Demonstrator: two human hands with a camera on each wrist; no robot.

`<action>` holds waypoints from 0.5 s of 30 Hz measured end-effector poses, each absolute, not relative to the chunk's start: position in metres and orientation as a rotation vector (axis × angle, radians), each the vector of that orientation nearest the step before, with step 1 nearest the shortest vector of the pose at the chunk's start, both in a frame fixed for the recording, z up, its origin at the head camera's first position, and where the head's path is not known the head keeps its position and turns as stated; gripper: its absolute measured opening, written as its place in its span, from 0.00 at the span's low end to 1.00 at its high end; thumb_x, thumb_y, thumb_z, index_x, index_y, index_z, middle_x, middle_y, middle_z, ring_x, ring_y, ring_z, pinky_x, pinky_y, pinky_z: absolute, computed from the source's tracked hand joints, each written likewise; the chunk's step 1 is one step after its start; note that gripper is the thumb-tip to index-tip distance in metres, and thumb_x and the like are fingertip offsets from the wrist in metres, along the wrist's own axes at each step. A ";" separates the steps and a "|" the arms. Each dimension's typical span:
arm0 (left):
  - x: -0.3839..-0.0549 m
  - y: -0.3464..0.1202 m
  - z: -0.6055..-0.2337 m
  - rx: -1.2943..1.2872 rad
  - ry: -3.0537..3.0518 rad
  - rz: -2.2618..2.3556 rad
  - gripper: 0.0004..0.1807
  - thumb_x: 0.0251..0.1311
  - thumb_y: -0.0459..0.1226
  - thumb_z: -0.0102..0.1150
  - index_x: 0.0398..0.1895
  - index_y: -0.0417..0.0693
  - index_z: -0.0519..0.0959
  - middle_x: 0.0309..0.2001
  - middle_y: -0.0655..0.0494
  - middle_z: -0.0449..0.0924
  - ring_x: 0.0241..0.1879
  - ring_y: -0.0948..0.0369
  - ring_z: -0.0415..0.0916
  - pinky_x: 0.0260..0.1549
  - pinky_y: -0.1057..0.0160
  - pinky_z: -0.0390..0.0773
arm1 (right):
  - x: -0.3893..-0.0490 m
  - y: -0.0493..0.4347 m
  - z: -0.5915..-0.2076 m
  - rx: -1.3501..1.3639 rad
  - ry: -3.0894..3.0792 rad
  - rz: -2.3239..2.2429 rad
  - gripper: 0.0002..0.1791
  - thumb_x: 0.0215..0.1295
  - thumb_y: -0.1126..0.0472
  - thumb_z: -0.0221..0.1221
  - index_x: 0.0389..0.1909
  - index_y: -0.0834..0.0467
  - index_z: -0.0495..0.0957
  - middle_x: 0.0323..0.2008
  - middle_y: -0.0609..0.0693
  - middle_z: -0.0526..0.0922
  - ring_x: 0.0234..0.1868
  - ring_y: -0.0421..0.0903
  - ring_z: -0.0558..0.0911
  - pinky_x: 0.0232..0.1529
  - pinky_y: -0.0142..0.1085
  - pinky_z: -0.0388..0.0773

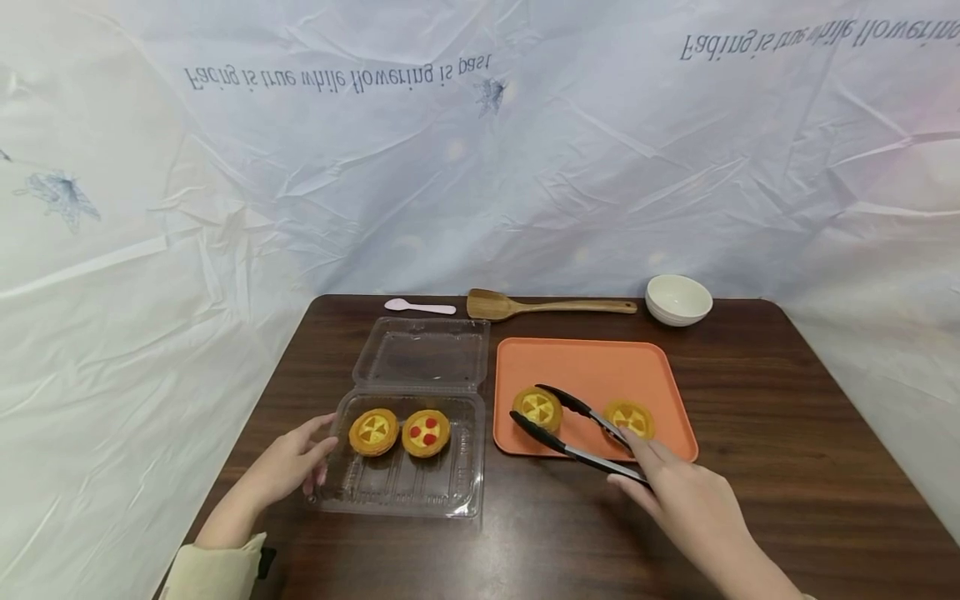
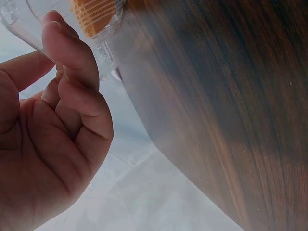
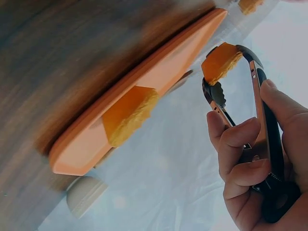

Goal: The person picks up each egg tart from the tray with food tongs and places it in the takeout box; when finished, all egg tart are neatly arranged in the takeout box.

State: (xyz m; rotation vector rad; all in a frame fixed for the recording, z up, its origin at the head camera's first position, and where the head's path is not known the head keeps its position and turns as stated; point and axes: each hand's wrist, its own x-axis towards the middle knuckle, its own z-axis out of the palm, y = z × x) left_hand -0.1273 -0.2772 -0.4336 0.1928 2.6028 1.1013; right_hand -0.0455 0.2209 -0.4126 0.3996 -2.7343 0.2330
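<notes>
Head view: tart (image 1: 537,408) between tongs (image 1: 588,460), left and ahead of right hand (image 1: 693,497).

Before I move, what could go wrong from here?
Dropping: the wedge-topped tart is off the orange tray, gripped only by the tongs in the right hand, so it might slip.
Crushing: squeezing harder could crack its crust, since the tongs flank both sides.
Sliding: the left hand is at the left edge of the clear clamshell container; a tug might shift it and the red-dotted tart inside.
</notes>
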 end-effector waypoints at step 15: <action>-0.127 -0.276 -0.433 0.184 2.614 1.093 0.27 0.73 0.40 0.47 0.70 0.38 0.57 0.17 0.53 0.74 0.14 0.54 0.71 0.21 0.54 0.75 | -0.059 0.186 -0.394 0.617 -2.608 0.266 0.35 0.59 0.34 0.58 0.59 0.55 0.76 0.41 0.47 0.84 0.19 0.37 0.78 0.10 0.26 0.55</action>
